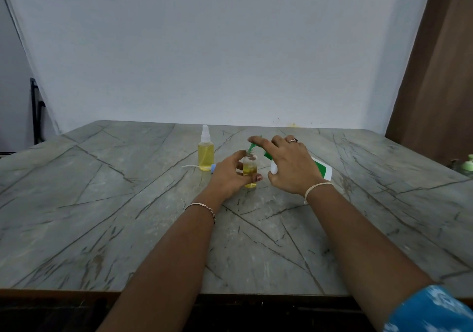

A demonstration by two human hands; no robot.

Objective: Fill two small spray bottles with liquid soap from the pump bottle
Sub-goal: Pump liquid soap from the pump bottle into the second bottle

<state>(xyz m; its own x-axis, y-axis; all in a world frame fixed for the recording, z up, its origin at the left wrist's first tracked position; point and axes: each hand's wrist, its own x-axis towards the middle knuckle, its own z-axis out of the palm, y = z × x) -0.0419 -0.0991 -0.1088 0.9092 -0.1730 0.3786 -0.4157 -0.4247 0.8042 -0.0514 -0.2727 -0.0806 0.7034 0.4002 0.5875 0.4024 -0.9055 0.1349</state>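
A small clear spray bottle point(250, 169) without its cap stands on the grey marble table point(128, 203), partly full of yellow liquid. My left hand point(230, 174) grips its body. My right hand point(289, 165) holds the white and green pump bottle point(323, 169) tilted, with its green spout point(252, 146) over the open neck and my forefinger on the pump head. A second spray bottle point(206, 152), capped with a white sprayer, stands to the left, full of yellow liquid.
A loose sprayer head with a blue collar point(213, 168) and a thin white tube point(190, 166) lies on the table between the two small bottles. A pale green object point(469, 162) sits at the far right edge. The wall rises behind the table.
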